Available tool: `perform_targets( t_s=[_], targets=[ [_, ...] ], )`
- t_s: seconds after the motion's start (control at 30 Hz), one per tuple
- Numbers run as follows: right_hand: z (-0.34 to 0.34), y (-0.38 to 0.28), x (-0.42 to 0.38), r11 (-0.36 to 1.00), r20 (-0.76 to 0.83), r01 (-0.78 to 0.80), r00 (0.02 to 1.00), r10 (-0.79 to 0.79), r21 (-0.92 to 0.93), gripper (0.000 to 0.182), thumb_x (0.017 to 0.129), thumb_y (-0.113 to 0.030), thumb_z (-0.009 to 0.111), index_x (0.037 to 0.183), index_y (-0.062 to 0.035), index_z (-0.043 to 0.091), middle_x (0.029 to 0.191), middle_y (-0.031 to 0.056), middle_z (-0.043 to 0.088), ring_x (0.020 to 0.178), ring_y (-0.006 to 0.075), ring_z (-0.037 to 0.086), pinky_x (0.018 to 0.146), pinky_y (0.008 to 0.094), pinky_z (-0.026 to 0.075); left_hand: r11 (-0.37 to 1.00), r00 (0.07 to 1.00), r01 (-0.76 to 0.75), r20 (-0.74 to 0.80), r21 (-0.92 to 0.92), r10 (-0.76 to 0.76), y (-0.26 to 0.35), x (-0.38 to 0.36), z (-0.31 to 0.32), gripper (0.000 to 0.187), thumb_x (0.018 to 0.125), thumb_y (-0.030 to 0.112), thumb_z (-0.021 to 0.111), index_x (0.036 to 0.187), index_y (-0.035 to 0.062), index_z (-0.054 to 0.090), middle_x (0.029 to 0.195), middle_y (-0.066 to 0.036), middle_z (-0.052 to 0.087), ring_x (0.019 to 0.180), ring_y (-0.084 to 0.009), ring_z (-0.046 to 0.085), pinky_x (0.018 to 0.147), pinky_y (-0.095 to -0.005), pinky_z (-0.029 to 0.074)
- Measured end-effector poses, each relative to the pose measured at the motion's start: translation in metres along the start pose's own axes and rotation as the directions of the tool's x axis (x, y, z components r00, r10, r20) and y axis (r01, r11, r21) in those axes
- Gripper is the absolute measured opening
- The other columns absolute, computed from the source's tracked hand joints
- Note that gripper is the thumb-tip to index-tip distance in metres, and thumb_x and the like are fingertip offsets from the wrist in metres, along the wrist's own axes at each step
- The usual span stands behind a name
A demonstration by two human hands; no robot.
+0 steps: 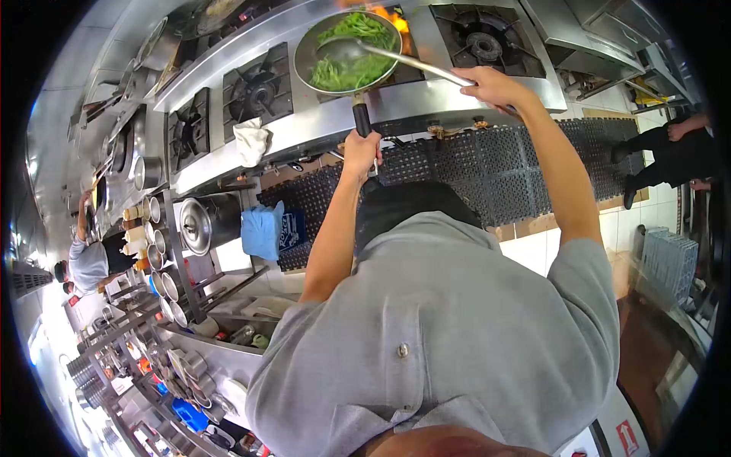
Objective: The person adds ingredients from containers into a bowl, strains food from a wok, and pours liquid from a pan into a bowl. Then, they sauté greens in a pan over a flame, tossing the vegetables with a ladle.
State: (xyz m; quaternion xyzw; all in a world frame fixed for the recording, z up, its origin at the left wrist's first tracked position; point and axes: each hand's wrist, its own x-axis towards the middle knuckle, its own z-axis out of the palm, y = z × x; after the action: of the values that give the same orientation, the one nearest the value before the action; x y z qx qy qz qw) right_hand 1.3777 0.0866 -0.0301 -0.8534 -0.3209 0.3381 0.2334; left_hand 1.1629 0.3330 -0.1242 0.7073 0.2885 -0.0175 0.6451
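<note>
A round pan with green vegetables in it sits over a burner, with orange flame at its right rim. My left hand is closed round the pan's black handle. In my right hand is the long metal handle of a ladle. The ladle's bowl rests among the vegetables inside the pan.
Burners flank the pan. A white cloth hangs on the stove's front edge. A lidded pot and blue cloth are at left. One person is far left, another far right.
</note>
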Motion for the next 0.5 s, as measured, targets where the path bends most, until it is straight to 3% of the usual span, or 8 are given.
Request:
perform_targets(
  t_s=[0.1, 0.13, 0.17, 0.23, 0.3, 0.37, 0.43, 0.5],
  targets=[
    [-0.025, 0.054, 0.006, 0.974, 0.053, 0.207, 0.978, -0.202, -0.097, 0.055, 0.088, -0.014, 0.058, 0.14, -0.0138, 0.042, 0.058, 0.0046, 0.048, 0.042, 0.0149, 0.043, 0.046, 0.0323, 0.043, 0.992, 1.0, 0.006, -0.016, -0.124, -0.008, 0.004, -0.045, -0.013, 0.022, 0.085, 0.016, 0.053, 0.066, 0.0035, 0.051, 0.045, -0.004, 0.048, 0.036, -0.0133, 0.046, 0.036, -0.0288, 0.034],
    [-0.043, 0.029, -0.021, 0.993, 0.159, -0.112, 0.982, 0.103, 0.046, 0.056, 0.088, -0.015, 0.058, 0.141, -0.0151, 0.041, 0.06, 0.0051, 0.049, 0.045, 0.0153, 0.047, 0.048, 0.0317, 0.044, 0.993, 0.995, 0.097, 0.012, -0.066, -0.096, 0.003, -0.055, -0.022, 0.016, 0.086, 0.012, 0.053, 0.074, 0.0006, 0.051, 0.051, -0.005, 0.049, 0.035, -0.0164, 0.048, 0.034, -0.031, 0.036],
    [-0.04, 0.024, -0.011, 0.993, 0.165, -0.11, 0.981, 0.102, 0.039, 0.056, 0.088, -0.015, 0.058, 0.141, -0.0151, 0.041, 0.06, 0.0051, 0.049, 0.045, 0.0153, 0.047, 0.048, 0.0317, 0.044, 0.992, 0.995, 0.099, 0.008, -0.073, -0.099, 0.006, -0.045, -0.019, 0.016, 0.086, 0.012, 0.053, 0.074, 0.0006, 0.051, 0.051, -0.005, 0.049, 0.035, -0.0164, 0.048, 0.034, -0.031, 0.036],
    [-0.014, 0.017, 0.006, 1.0, -0.044, 0.011, 0.999, -0.012, -0.029, 0.054, 0.088, -0.014, 0.057, 0.14, -0.0142, 0.043, 0.067, 0.0076, 0.055, 0.051, 0.0151, 0.054, 0.05, 0.0305, 0.047, 0.999, 0.998, -0.034, 0.059, 0.028, 0.032, 0.012, -0.016, -0.011, 0.01, 0.084, 0.01, 0.052, 0.078, 0.0014, 0.055, 0.051, -0.004, 0.048, 0.036, -0.0134, 0.045, 0.035, -0.0288, 0.034],
    [-0.004, 0.001, 0.001, 0.997, -0.01, -0.077, 0.997, 0.076, -0.031, 0.053, 0.088, -0.013, 0.057, 0.139, -0.0127, 0.044, 0.073, 0.0095, 0.058, 0.054, 0.0134, 0.055, 0.05, 0.0296, 0.047, 1.0, 1.0, 0.012, 0.014, -0.009, -0.012, 0.013, -0.01, -0.003, 0.007, 0.082, 0.008, 0.052, 0.079, 0.0015, 0.055, 0.052, -0.004, 0.047, 0.037, -0.0135, 0.046, 0.035, -0.0289, 0.035],
    [-0.026, 0.016, -0.007, 0.982, 0.041, 0.16, 0.987, -0.157, -0.104, 0.055, 0.088, -0.008, 0.055, 0.141, -0.012, 0.041, 0.057, 0.005, 0.054, 0.037, 0.0119, 0.045, 0.037, 0.0307, 0.041, 0.992, 1.0, 0.021, 0.006, -0.12, -0.02, 0.005, -0.035, -0.01, 0.006, 0.08, 0.008, 0.052, 0.078, 0.0017, 0.054, 0.052, -0.004, 0.048, 0.038, -0.0142, 0.047, 0.035, -0.0298, 0.036],
    [-0.054, 0.003, -0.035, 0.973, 0.153, -0.222, 0.961, 0.23, -0.067, 0.051, 0.087, -0.007, 0.057, 0.137, -0.0098, 0.047, 0.089, 0.0134, 0.068, 0.071, 0.0197, 0.063, 0.069, 0.0322, 0.05, 0.978, 0.98, 0.187, 0.08, -0.094, -0.18, -0.001, -0.067, -0.028, 0.004, 0.078, 0.005, 0.053, 0.079, 0.0017, 0.055, 0.053, -0.004, 0.049, 0.037, -0.0155, 0.048, 0.035, -0.0291, 0.037],
    [-0.02, 0.041, -0.001, 0.974, -0.141, 0.179, 0.97, -0.198, -0.135, 0.051, 0.087, -0.007, 0.057, 0.137, -0.0088, 0.046, 0.099, 0.0152, 0.067, 0.086, 0.023, 0.063, 0.082, 0.0325, 0.047, 0.996, 0.998, 0.044, 0.057, -0.079, -0.04, -0.003, -0.045, -0.028, 0.008, 0.079, 0.008, 0.054, 0.073, 0.0023, 0.053, 0.05, -0.004, 0.048, 0.036, -0.0158, 0.047, 0.036, -0.0288, 0.038]
  ],
)
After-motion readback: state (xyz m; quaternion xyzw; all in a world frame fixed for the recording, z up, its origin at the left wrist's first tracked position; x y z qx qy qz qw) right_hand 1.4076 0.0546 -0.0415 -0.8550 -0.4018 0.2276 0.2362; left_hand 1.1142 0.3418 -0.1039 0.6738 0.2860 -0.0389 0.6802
